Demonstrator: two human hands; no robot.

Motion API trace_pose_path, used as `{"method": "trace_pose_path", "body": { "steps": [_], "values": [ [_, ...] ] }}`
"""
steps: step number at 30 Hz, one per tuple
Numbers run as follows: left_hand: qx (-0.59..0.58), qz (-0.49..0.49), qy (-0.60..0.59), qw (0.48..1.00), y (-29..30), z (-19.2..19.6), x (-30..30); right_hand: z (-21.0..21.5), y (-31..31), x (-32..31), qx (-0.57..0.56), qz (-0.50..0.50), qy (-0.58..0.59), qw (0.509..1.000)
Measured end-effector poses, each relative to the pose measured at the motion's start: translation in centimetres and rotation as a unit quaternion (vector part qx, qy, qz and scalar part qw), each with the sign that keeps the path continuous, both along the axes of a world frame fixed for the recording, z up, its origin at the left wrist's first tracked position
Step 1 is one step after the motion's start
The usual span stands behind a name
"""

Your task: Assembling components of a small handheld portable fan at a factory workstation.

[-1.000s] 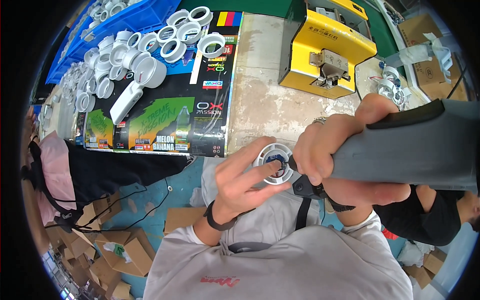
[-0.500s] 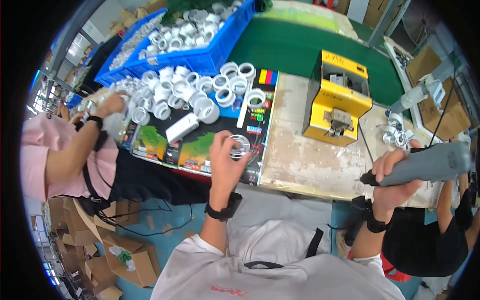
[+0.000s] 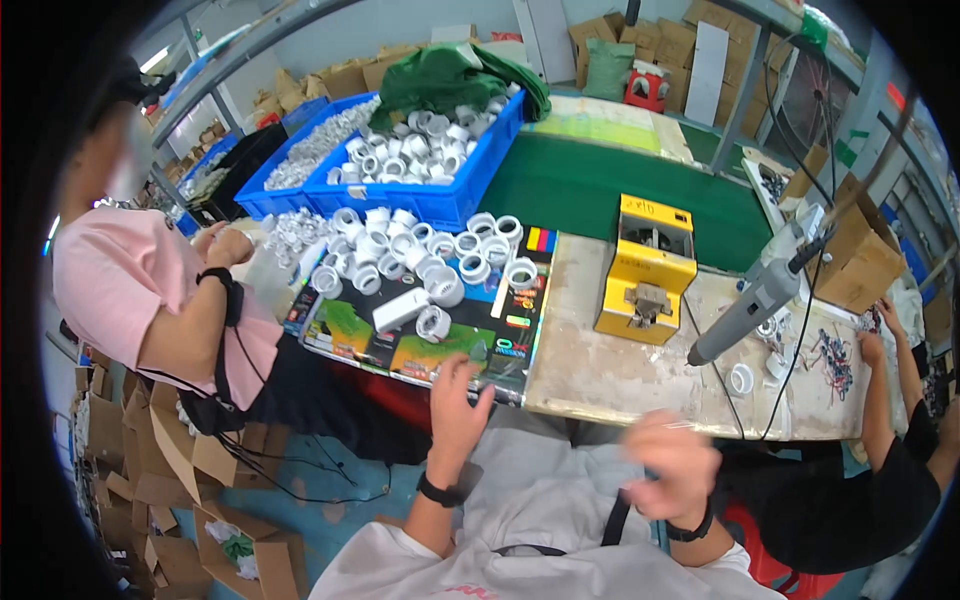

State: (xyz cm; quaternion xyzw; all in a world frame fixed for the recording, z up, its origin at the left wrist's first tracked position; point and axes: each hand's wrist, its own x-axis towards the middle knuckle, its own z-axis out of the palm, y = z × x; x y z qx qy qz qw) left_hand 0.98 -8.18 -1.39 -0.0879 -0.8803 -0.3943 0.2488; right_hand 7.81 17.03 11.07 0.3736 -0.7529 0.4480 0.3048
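Over the front edge of the printed board point(image 3: 520, 375), my left hand point(image 3: 458, 408) is open, fingers apart, with nothing in it. My right hand point(image 3: 675, 465) is raised before my body, its fingers curled and smeared by motion; whether it holds anything is unclear. A grey electric screwdriver point(image 3: 748, 308) hangs tilted from its cord over the right part of the table, away from both hands. Forward of my left hand, a white ring-shaped plastic part point(image 3: 433, 323) lies beside a white oblong block point(image 3: 400, 311) and a white round cap point(image 3: 443, 286).
Many white plastic rings point(image 3: 375, 245) lie on the board before a blue crate point(image 3: 450, 200) full of more. A yellow machine point(image 3: 648, 275) stands mid-table. Another ring point(image 3: 740, 380) and wires point(image 3: 835, 360) lie right. Co-workers sit on both sides; one wears a pink shirt point(image 3: 170, 290).
My right hand has let go of the screwdriver and drawn back toward my body. The ring has left my left hand; one now lies beside the white block. The view has tilted up.
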Motion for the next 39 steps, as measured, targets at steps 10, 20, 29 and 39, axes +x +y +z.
{"method": "trace_pose_path", "body": {
  "steps": [10, 20, 29, 39],
  "values": [
    [-0.045, -0.135, -0.086, 0.986, -3.3, 5.3, 0.2, 14.2, 2.5, -1.3, -0.095, 0.019, 0.11, 0.989],
    [0.033, -0.282, -0.022, 0.959, 1.7, 6.8, -2.8, 31.7, 4.4, -3.3, 0.077, -0.036, 0.442, 0.893],
    [-0.043, -0.188, -0.055, 0.98, 0.6, 0.4, -2.8, 48.6, 0.8, 4.7, 0.089, -0.107, 0.663, 0.736],
    [0.106, -0.177, -0.124, 0.971, 2.5, 3.6, -1.6, 45.9, 4.4, -3.9, 0.188, -0.157, 0.601, 0.76]
  ]
}}
